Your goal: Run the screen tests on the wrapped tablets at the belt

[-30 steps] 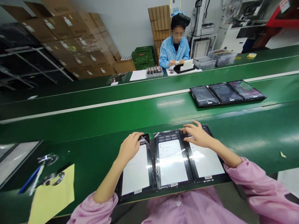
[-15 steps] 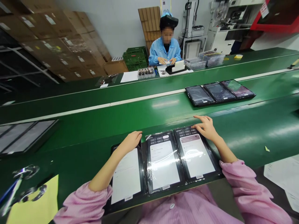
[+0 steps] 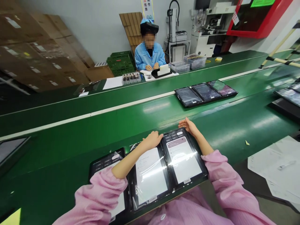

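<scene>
Three tablets with lit screens and clear film lie side by side at the green table's near edge: a left tablet [image 3: 107, 161], a middle tablet [image 3: 152, 175] and a right tablet [image 3: 184, 159]. Over the top of the middle tablet rests my left hand [image 3: 152, 140], its fingers reaching toward the gap beside the right one; it holds nothing that I can see. My right hand [image 3: 189, 127] is at the upper edge of the right tablet, fingers apart and partly behind that edge. My left forearm and sleeve cover part of the left and middle tablets.
Beyond, a tray of three dark tablets [image 3: 206, 92] lies on the green belt [image 3: 122, 117]. More tablets [image 3: 289, 95] stand at right, above paper sheets [image 3: 276, 168]. Across the line a co-worker in blue [image 3: 150, 54] sits by clear trays [image 3: 194, 62]. Cardboard boxes [image 3: 42, 53] are stacked behind.
My left hand has moved right, from the left tablet's top to the middle tablet's. My right hand has shifted from the right tablet's top corner to its upper edge. The view has turned right.
</scene>
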